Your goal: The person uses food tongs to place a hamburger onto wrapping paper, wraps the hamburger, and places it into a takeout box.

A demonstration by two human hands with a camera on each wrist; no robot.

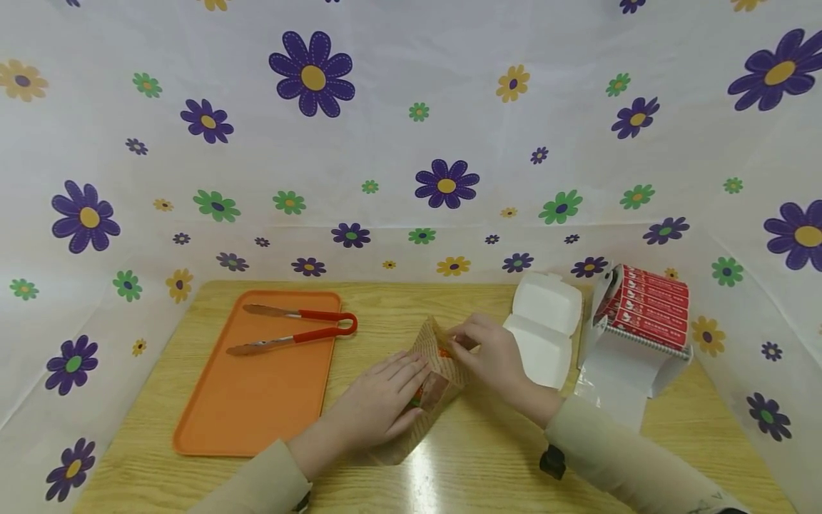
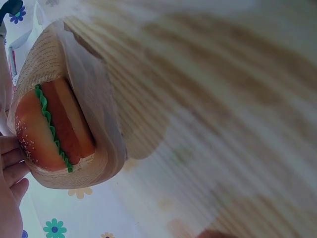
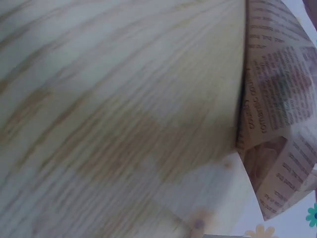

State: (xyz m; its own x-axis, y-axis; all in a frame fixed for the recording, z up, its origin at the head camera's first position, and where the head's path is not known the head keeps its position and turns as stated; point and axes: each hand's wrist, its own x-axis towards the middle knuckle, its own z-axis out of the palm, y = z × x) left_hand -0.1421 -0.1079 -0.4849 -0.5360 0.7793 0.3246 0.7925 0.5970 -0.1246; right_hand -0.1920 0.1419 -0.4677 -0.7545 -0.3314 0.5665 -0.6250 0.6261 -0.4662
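Observation:
A toy burger (image 2: 49, 131) with a sesame bun and green lettuce lies in a sheet of newsprint-patterned wrapping paper (image 1: 432, 357) in the middle of the wooden table (image 1: 488, 457). My left hand (image 1: 385, 400) lies flat on the paper over the burger, fingers straight. My right hand (image 1: 484, 346) pinches the raised corner of the paper from the right. In the left wrist view the paper (image 2: 74, 74) curls round the burger, with fingers (image 2: 12, 163) at its left edge. The right wrist view shows a folded corner of the paper (image 3: 277, 114) on the table.
An orange tray (image 1: 257, 400) at the left holds red-handled tongs (image 1: 295, 327). An open white clamshell box (image 1: 542, 325) stands right of my hands. Beyond it is a dispenser with a red-labelled roll (image 1: 645, 310). A flower-printed sheet (image 1: 411, 143) walls the table.

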